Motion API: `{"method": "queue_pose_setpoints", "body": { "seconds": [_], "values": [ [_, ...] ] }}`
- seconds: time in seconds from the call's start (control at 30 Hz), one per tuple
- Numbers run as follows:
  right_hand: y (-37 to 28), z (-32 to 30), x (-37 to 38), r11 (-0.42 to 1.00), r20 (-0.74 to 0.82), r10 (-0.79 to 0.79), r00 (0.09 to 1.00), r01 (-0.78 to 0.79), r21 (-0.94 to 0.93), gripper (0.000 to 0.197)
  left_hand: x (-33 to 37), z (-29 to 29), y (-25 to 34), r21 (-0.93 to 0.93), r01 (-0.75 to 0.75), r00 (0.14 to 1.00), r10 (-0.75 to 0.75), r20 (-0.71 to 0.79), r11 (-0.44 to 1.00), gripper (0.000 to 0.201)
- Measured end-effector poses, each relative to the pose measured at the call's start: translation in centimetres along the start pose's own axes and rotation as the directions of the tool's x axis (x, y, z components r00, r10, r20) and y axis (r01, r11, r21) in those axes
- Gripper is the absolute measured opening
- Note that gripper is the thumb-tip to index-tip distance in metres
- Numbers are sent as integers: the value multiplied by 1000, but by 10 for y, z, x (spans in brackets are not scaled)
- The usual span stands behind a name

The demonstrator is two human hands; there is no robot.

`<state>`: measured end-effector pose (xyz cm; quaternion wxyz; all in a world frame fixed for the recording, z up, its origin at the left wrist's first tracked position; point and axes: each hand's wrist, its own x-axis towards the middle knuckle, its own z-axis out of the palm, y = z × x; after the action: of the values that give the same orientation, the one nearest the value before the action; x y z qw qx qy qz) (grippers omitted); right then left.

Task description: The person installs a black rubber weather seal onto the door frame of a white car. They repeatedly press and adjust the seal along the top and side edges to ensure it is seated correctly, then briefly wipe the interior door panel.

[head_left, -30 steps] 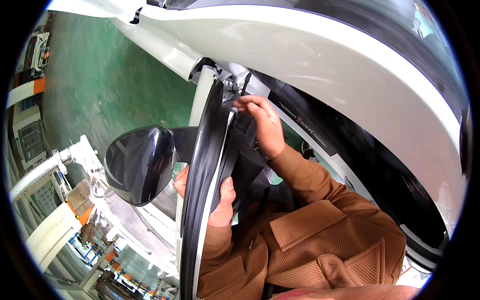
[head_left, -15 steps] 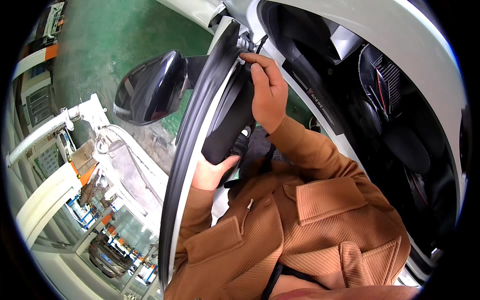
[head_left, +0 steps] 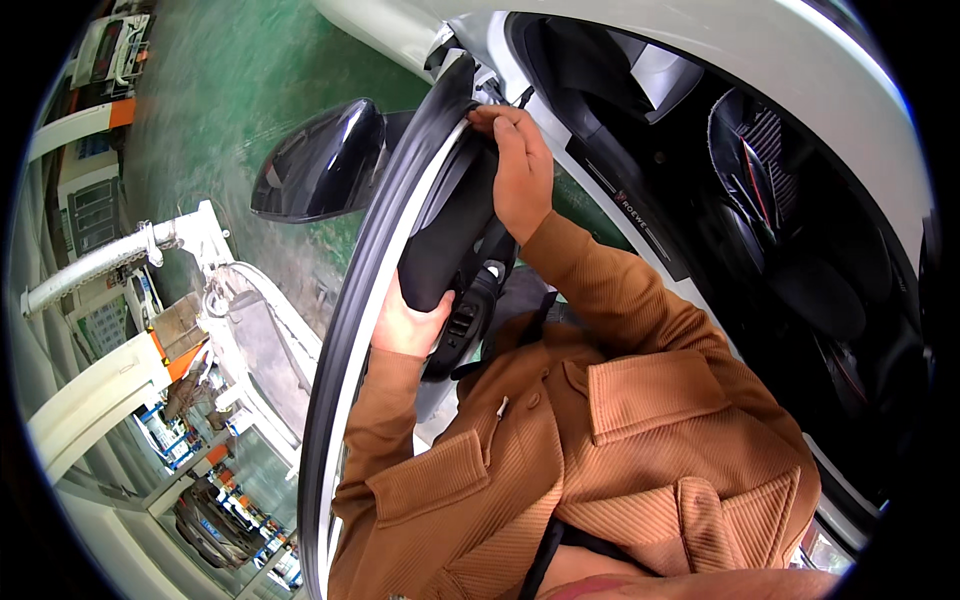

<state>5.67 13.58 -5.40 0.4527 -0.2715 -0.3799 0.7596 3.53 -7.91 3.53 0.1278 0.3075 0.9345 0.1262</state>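
Note:
A car door point(head_left: 335, 300) stands open before me, its black-sealed edge running down the view. On its inner side is a dark door trim panel point(head_left: 440, 245) with a window switch block point(head_left: 468, 318). My left hand point(head_left: 412, 322) is closed round the panel's upper edge beside the switches; the thumb lies on the near side and the fingers are hidden. My right hand point(head_left: 522, 175) grips the panel's far upper corner near the hinge end, fingers together and bent over it, fingertips partly hidden. A black side mirror point(head_left: 325, 165) sticks out from the door's outer side.
To the right is the open car doorway with a door sill point(head_left: 630, 205) and a dark seat point(head_left: 815, 290). A white metal lift arm point(head_left: 255, 330) stands left of the door on the green floor point(head_left: 230, 100). Another car point(head_left: 215, 525) is at the lower left.
My left hand has shifted slightly up and left along the panel, and more of the switch block shows. My right hand stays at the far corner. The whole view has turned a little.

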Motion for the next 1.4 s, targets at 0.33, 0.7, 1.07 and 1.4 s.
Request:
{"method": "queue_pose_setpoints", "body": {
  "seconds": [0.33,0.7,1.07,1.4],
  "values": [
    [-15,-33,-16,942,42,136,990,-116,-316,35,-8,19,-8,-78,-132,964,109,-244,988,72],
    [-41,-37,-45,240,72,953,296,-584,-776,29,5,4,-2,-58,-26,999,24,-21,998,75],
    [-57,18,-18,260,283,955,94,-724,-638,27,6,20,2,-128,4,974,-33,-224,992,84],
    [-53,26,2,327,356,932,65,-573,-751,41,12,9,-11,-160,75,995,-84,-55,984,107]
  ]
}}
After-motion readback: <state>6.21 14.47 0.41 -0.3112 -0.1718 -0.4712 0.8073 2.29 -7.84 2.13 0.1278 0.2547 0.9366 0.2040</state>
